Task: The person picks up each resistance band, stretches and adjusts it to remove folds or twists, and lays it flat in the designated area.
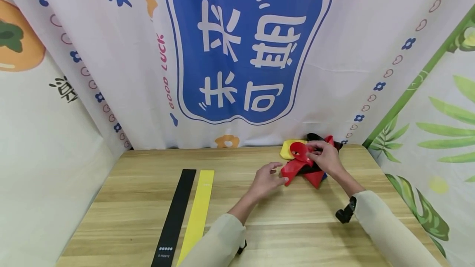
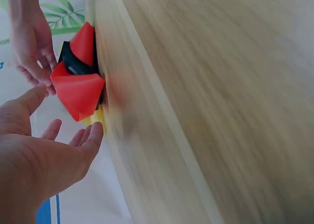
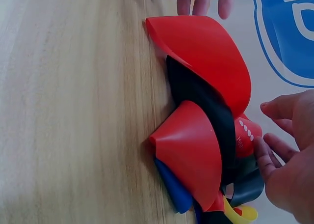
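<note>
Around one heap of bands (image 1: 307, 169): two hands (image 1: 264, 181) (image 1: 326, 158).

The black resistance band (image 1: 174, 215) at left reads "E-Heavy" beneath five white dots; the yellow one's (image 1: 202, 201) marking is too small. The red resistance band (image 3: 247, 138) shows "He…" and four dots. The far curtain (image 1: 334, 102) bears "GOOD LUCK" and, on a blue panel (image 1: 243, 52), "未来可期".

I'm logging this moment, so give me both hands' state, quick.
Left hand: open, holding nothing.
Right hand: fingertips at the red band; whether they pinch it cannot be told.
</note>
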Available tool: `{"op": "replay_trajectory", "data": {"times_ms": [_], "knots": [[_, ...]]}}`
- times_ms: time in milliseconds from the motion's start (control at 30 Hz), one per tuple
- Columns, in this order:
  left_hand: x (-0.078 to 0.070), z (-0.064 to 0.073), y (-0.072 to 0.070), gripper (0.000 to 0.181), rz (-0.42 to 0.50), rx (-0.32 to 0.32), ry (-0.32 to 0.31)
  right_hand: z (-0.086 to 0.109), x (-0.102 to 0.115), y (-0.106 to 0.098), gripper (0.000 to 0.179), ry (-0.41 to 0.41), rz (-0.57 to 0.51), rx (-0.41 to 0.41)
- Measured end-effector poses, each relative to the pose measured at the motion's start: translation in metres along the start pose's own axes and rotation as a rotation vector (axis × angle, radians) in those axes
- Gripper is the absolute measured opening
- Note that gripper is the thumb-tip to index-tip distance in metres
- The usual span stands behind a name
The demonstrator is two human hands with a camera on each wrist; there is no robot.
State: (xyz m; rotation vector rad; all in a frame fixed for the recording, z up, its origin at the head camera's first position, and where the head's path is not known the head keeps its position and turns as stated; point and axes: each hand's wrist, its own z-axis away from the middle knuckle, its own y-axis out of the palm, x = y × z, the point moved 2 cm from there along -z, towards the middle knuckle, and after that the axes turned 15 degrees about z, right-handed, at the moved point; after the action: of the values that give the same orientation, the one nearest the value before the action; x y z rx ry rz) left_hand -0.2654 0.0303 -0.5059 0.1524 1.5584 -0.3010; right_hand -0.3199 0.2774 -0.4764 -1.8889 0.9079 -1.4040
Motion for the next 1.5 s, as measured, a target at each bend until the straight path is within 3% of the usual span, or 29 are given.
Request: {"op": "replay_trajectory", "data": {"times_ms": [500, 700, 900, 1133, 1500], "knots": [[0.007, -0.008, 0.016, 0.039, -0.071, 0.018, 0.064, 0.001, -0.012, 0.007, 0.041, 0.050, 0.089, 0.084], [0.011, -0.012, 0.018, 0.017, -0.099, -0.031, 0.061, 0.002, -0.016, 0.012, 0.045, 0.070, 0.123, 0.105], [0.009, -0.012, 0.010, 0.010, -0.105, -0.107, 0.029, 0.002, -0.015, 0.010, 0.044, 0.092, 0.134, 0.103], [0.005, -0.010, -0.002, 0.007, -0.036, -0.131, 0.033, 0.003, -0.018, 0.009, 0.042, 0.085, 0.113, 0.088], [-0.008, -0.006, -0.025, 0.004, 0.050, -0.201, 0.041, 0.002, -0.022, 0.008, 0.046, 0.087, -0.013, 0.080]]}}
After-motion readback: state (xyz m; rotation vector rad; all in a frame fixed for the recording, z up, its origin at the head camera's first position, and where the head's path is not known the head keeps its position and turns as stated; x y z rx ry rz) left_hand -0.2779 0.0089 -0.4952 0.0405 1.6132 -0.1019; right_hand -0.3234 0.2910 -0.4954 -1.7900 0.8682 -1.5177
